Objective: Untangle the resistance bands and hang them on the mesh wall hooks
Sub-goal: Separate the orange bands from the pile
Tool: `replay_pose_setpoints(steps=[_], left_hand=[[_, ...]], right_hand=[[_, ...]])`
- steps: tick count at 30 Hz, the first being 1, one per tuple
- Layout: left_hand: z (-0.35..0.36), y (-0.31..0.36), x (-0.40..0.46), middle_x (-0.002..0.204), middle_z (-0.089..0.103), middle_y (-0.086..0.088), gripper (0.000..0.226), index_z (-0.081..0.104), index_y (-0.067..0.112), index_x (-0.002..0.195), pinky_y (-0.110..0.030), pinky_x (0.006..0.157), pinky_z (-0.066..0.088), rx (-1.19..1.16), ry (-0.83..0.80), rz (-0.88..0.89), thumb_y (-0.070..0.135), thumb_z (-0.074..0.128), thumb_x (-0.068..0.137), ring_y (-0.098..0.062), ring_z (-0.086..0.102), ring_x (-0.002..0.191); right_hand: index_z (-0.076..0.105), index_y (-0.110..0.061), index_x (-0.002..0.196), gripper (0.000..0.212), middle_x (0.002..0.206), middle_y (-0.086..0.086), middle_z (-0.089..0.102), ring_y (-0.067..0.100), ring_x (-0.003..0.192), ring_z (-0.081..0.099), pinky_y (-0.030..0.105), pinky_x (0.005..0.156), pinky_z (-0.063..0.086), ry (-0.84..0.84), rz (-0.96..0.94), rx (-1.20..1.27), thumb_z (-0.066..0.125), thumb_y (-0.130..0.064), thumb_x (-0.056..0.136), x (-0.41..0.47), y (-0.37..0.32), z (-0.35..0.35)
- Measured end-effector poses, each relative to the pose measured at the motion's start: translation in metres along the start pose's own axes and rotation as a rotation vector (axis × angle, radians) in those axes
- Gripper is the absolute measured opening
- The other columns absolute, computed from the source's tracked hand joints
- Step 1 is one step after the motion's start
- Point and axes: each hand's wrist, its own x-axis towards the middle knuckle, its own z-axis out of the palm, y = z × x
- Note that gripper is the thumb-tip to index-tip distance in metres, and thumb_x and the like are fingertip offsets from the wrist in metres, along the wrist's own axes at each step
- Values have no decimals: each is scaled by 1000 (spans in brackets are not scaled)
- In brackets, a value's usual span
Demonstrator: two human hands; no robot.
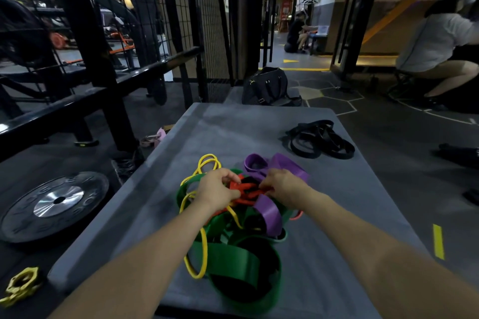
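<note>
A tangled pile of resistance bands lies on a grey padded platform (259, 124): a wide green band (233, 259), a purple band (269, 212), a thin yellow band (204, 163) and a red-orange band (246, 190) in the middle. My left hand (217, 190) and my right hand (282, 185) both reach into the knot. Each pinches the red-orange band from its own side. A separate bunch of black bands (321, 140) rests at the platform's far right. The black mesh wall (166, 8) stands at the back left; no hooks show clearly.
A black weight plate (54, 204) lies on the floor to the left, with a yellow collar (22, 285) nearer me. A black bag (267, 85) sits beyond the platform. A seated person (438, 41) is at the right, another (295, 31) far down the corridor.
</note>
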Motion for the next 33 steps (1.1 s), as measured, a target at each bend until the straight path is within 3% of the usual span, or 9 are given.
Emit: replay_pose_setpoints(steps=[5,10,15,18,20,22,25,29,33], left_hand=[[2,0,-2,68,56,9,29,62,15,82,-5,46,37,-68,22,-45,-6,73,66,-8,51,63],[-2,12,0,71,60,0,31,61,13,83,-13,57,42,-70,66,-6,-11,70,66,-12,54,62],[6,30,-3,67,56,2,31,60,11,88,-5,51,39,-58,98,-17,-9,70,67,-16,53,67],[15,33,-2,76,61,-6,29,58,14,84,-6,51,39,-16,107,-50,-5,72,67,-21,55,70],[17,34,-1,82,64,-11,26,60,11,86,-20,62,49,19,118,-71,-7,68,68,-25,59,73],[15,34,-3,82,62,-10,28,62,8,94,-25,64,42,80,122,-77,-7,64,70,-23,56,72],[17,32,-4,82,60,-7,31,63,8,97,-22,67,38,113,108,-61,-7,64,71,-20,55,74],[28,33,-4,78,60,-5,32,65,8,96,-24,68,41,150,87,-16,-8,64,69,-21,55,72],[28,31,-3,79,57,-3,33,64,9,97,-21,70,39,154,70,24,-11,63,71,-19,53,75]], right_hand=[[48,-12,133,36,133,16,45,25,125,39,30,105,20,2,2,-56,38,-21,99,-9,-2,10],[63,-7,109,25,114,13,52,32,110,47,35,96,38,297,104,337,60,-23,89,-20,12,-8],[61,-6,100,16,75,5,52,27,94,48,32,66,41,438,237,517,53,-19,94,-47,30,-29],[58,-7,99,17,84,7,58,29,98,48,35,73,43,497,304,523,51,-22,95,-60,43,-33],[58,-7,100,18,93,12,62,29,93,52,36,73,45,576,388,550,50,-23,96,-72,55,-37],[58,-6,102,20,92,13,62,27,82,55,36,68,46,623,479,592,48,-23,97,-85,70,-41],[59,-8,100,18,92,15,64,30,85,59,39,71,50,558,531,521,49,-22,96,-98,87,-37],[63,-1,94,21,89,18,66,32,86,59,31,57,40,333,556,375,55,-21,93,-97,89,-12],[61,-3,117,31,120,16,61,32,116,51,39,89,48,272,517,318,59,-17,89,-82,82,-5]])
